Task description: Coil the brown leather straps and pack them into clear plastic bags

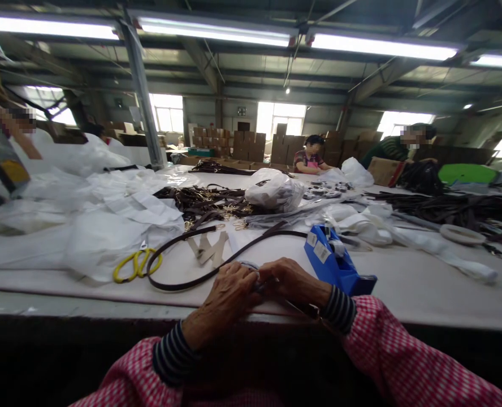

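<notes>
My left hand (228, 297) and my right hand (291, 280) meet at the near edge of the white table (403, 282), fingers curled together around the end of a dark brown strap (217, 265). The strap loops away to the left and back across the table. A small pale piece shows between my fingers; I cannot make out what it is. A blue tape dispenser (333, 263) stands just right of my right hand. Yellow-handled scissors (136, 264) lie to the left of the strap loop.
Clear plastic bags (107, 220) pile at the left. A heap of dark straps with metal clasps (204, 200) lies mid-table, more straps (454, 206) at the right. Two people (312, 155) work at the far side. Cardboard boxes (246, 144) stack behind.
</notes>
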Demonstrator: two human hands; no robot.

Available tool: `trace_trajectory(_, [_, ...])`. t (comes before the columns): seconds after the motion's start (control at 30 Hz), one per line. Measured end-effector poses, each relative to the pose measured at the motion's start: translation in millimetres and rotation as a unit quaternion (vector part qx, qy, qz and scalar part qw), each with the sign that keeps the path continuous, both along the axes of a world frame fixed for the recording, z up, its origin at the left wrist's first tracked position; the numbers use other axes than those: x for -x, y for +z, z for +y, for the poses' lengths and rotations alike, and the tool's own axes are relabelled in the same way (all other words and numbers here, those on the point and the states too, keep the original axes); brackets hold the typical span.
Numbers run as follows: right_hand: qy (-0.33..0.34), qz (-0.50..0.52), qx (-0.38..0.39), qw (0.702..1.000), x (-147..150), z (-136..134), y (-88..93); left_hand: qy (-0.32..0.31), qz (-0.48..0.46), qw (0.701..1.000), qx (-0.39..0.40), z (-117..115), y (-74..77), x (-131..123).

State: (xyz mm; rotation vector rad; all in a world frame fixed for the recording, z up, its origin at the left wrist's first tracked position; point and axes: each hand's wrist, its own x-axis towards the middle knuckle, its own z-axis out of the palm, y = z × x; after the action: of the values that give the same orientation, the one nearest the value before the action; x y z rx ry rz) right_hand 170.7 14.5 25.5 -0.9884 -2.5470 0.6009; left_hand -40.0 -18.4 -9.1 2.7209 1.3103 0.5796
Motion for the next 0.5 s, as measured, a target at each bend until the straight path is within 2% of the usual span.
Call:
trace_trajectory(0.1, [0.001, 0.008, 0.025, 1.0, -3.4, 0.2, -0.7, -0.006, -0.01, 1.0, -0.001, -3.1, 3.5, 1.9])
trace_trajectory(0.27, [-0.001, 0.012, 0.054, 0.998, -9.2, 0.7, 0.9, -0.057, -0.055, 0.997, -0.02, -6.5, 12.7, 10.4])
trace_trajectory(0.4, [-0.015, 0.009, 0.07, 0.997, -15.7, 3.4, 2.6, -0.09, -0.097, 0.99, -0.039, -6.3, 8.3, 15.0])
trace_trajectory(0.5, [-0.026, 0.0, 0.084, 0.996, -18.4, 7.8, 3.0, -0.089, -0.115, 0.989, -0.032, -3.7, 4.6, 14.9])
